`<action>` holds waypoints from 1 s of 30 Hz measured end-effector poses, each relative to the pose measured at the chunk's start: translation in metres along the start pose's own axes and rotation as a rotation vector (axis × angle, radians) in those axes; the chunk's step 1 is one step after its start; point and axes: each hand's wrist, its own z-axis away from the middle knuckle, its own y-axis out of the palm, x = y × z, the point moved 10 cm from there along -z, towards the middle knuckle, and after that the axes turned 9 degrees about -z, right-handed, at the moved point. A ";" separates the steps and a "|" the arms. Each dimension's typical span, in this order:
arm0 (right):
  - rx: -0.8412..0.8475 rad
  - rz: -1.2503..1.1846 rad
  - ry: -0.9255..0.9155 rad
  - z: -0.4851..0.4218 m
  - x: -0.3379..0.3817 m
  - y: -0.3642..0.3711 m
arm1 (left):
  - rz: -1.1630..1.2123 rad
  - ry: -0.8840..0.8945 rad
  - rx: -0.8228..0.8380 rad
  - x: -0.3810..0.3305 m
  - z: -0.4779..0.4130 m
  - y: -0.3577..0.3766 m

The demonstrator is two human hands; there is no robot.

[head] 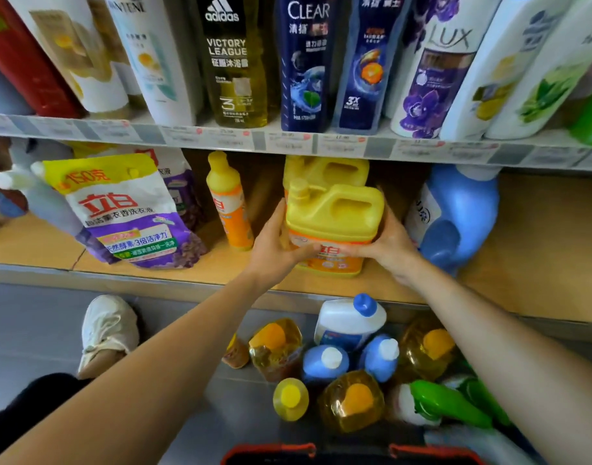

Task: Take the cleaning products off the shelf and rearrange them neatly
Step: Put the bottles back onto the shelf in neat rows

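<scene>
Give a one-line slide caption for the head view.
Both hands, left and right, grip a yellow jug on the lower shelf.

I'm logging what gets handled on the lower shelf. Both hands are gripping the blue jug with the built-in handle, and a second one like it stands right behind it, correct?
Not quite: the jug is yellow, not blue. The head view shows the left hand and right hand gripping the yellow jug with the built-in handle, and a second yellow jug right behind it. The blue bottle lies untouched to its right.

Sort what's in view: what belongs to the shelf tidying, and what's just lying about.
Job: yellow detergent jug held by left hand and right hand; laundry pouch; orange bottle; blue jug.
Lying about: white shoe; Lux bottle.
</scene>
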 end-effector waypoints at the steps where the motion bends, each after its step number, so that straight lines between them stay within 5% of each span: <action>1: 0.028 -0.018 0.008 -0.004 -0.002 0.003 | 0.027 -0.014 -0.001 0.005 -0.002 0.001; 9: 0.048 -0.104 0.037 -0.033 -0.011 0.031 | 0.078 -0.057 -0.174 0.022 -0.006 -0.014; 15: 0.159 -0.373 0.243 -0.046 -0.026 0.042 | -0.130 -0.232 -0.591 0.026 0.031 -0.031; 22: -0.184 -0.370 0.224 -0.070 -0.047 -0.025 | -0.280 -0.101 -0.457 0.008 0.013 -0.016; 30: -0.084 -0.406 0.308 -0.126 -0.032 -0.011 | -0.219 -0.092 -0.551 0.009 0.005 -0.030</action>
